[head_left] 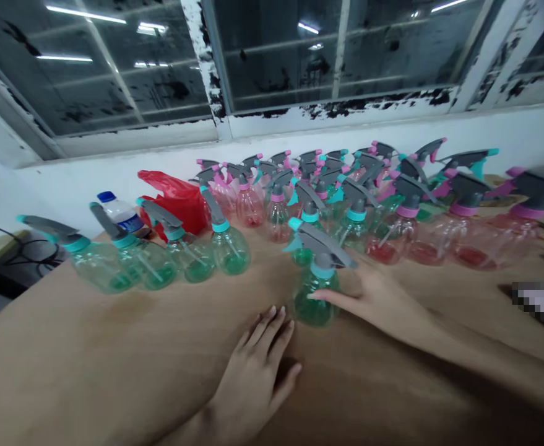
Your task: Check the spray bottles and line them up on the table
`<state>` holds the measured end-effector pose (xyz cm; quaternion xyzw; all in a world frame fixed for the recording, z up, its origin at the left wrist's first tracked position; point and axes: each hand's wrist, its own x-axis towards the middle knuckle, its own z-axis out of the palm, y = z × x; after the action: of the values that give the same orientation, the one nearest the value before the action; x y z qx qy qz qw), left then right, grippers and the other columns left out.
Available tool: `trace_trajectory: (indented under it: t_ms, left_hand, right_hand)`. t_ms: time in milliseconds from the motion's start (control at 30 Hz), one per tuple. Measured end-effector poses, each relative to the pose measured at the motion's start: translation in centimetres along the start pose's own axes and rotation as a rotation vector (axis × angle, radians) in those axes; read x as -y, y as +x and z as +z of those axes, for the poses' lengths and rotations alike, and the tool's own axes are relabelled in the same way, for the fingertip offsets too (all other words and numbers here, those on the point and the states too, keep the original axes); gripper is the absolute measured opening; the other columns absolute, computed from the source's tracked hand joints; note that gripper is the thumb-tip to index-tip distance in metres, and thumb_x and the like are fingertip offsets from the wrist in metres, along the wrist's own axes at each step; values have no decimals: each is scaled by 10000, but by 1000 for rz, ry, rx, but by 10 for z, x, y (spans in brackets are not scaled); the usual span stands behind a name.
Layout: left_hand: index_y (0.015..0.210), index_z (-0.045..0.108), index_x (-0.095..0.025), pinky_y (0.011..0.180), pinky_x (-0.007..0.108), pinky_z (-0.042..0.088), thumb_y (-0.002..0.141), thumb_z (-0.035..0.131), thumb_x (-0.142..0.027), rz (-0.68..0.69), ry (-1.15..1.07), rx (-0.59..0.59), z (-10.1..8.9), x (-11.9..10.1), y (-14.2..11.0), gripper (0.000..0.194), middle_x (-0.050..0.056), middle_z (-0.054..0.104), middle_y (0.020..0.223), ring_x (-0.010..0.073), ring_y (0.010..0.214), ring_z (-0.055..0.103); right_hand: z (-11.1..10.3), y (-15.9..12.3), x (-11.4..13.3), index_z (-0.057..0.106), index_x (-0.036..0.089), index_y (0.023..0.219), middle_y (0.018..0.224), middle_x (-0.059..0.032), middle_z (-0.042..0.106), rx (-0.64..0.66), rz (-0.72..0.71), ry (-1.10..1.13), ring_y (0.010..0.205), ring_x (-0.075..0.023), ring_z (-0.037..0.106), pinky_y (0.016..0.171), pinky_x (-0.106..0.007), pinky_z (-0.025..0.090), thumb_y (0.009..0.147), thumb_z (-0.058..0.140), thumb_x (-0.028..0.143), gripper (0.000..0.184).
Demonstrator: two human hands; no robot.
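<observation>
My right hand (359, 297) is wrapped round the body of a green spray bottle (315, 303) with a grey trigger head and turquoise collar. The thumb shows in front of it; the other fingers are hidden behind. Just left of that bottle, my left hand (257, 365) lies flat on the wooden table (114, 365), fingers stretched out, holding nothing. Several green spray bottles (232, 254) form a row at the left. Behind my right hand stand clear pink spray bottles (424, 244) with pink collars, mixed with more green ones.
A red plastic bag (183, 210) and a water bottle with a blue cap (120, 214) stand behind the left row. Black cables (34, 248) hang past the table's left edge. A pixelated flat object (543, 306) lies at the right. A white wall with windows (336, 56) rises behind.
</observation>
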<state>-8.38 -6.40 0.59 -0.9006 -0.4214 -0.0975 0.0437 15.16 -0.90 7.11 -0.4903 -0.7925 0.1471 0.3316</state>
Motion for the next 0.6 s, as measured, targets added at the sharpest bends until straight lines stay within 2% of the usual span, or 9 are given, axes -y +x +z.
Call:
trace_trajectory:
  t_ms: [67,167,233,400,600]
  left_hand:
    - [1344,462,-127,1030,450,418,925,526,-345,-6,15,-6,-3,2,-12,476,119,453,1415,279,1306,414]
    - [1340,468,-139,1041,446,407,924,525,-322,-11,19,-21,-5,4,-21,457,108,452,1417,270,1305,416]
    - [1343,463,-144,1045,449,400,920,529,-313,-23,15,-21,-5,6,-22,460,107,441,1425,269,1308,411]
    - [1340,468,-143,1045,464,390,923,521,-309,-52,-16,-2,-3,13,-11,453,118,432,1430,281,1313,399]
    - [1310,490,-123,1065,469,349,941,478,-286,-106,-52,-33,2,32,11,403,132,462,1401,273,1321,383]
  right_hand:
    - [15,14,9,550,146,1183,1127,-161,641,-15,-47,-13,1007,-331,611,830,-483,502,799,575,593,590]
    - [33,35,17,524,94,1228,1089,-185,652,-27,-157,-17,999,-338,610,821,-481,505,826,538,588,637]
    - [41,49,19,506,52,1244,1063,-202,655,-56,-160,-62,985,-346,614,802,-470,509,847,532,552,639]
    - [49,72,22,452,-31,1260,1058,-258,643,-125,-132,-137,956,-355,638,742,-427,523,845,580,484,673]
    - [57,83,28,499,-34,1174,962,-235,660,-148,-96,-203,902,-346,653,691,-397,525,828,646,391,567]
